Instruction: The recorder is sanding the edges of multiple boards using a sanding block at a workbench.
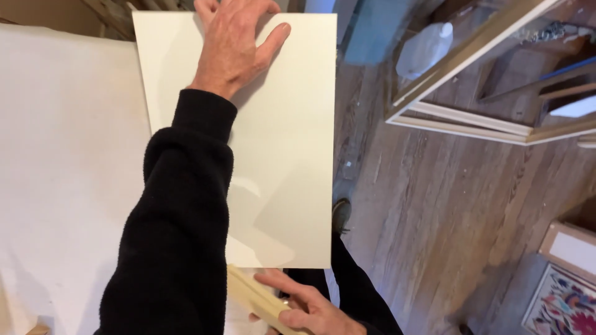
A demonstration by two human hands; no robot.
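A white tabletop point(62, 186) fills the left of the scene. On its right part lies a pale cream rectangular panel point(285, 155), glossy, its long side running near to far and its right edge hanging out over the floor. The left hand point(233, 46), on a black-sleeved arm reaching from the near left, lies flat on the far end of the panel, fingers point(273, 40) spread open and pressing down, gripping nothing. At the near edge, just under the panel's near end, the right hand point(310, 310) has its fingers curled around a light wooden strip point(254, 298), which slants from the panel's near edge toward the person. Right of the panel is a worn wooden plank floor point(434, 205), with a dark shoe point(341, 214) showing just beside the panel's edge. Farther right, a white-painted wooden frame point(459, 118) rests on the floor, and a patterned floral piece point(562, 307) sits in the near right corner.
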